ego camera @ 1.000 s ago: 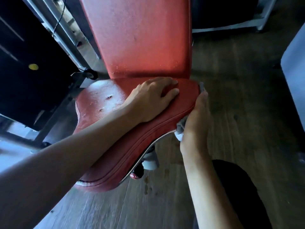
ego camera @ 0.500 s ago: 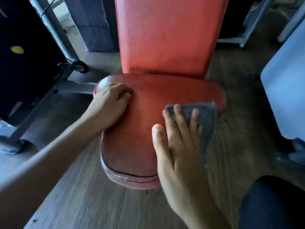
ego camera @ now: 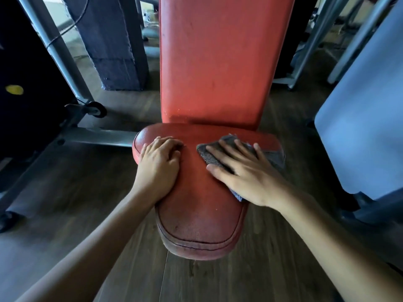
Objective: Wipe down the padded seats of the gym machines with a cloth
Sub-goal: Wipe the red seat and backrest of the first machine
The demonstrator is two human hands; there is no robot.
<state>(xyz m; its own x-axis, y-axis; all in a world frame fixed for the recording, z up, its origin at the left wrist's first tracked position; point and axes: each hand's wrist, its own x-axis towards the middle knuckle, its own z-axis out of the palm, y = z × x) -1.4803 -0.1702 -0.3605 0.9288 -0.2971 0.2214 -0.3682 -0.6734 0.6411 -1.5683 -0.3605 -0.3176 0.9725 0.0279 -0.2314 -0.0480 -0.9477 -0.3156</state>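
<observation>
Seat pad [ego camera: 197,216], one, red, with a stitched rim at the near end. Left hand [ego camera: 159,166] rests on it, fingers loosely bent, gripping nothing. Right hand [ego camera: 246,173], beside the left, lies flat with fingers spread and straight, pressing one grey cloth [ego camera: 209,156] onto the pad. Cloth sits under its palm and fingers. Beyond both hands, one red backrest [ego camera: 218,62] stands upright.

No readable text, labels or numbers anywhere.

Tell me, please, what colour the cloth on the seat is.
Dark grey; the cloth shows best in the head view, under the right hand.
</observation>
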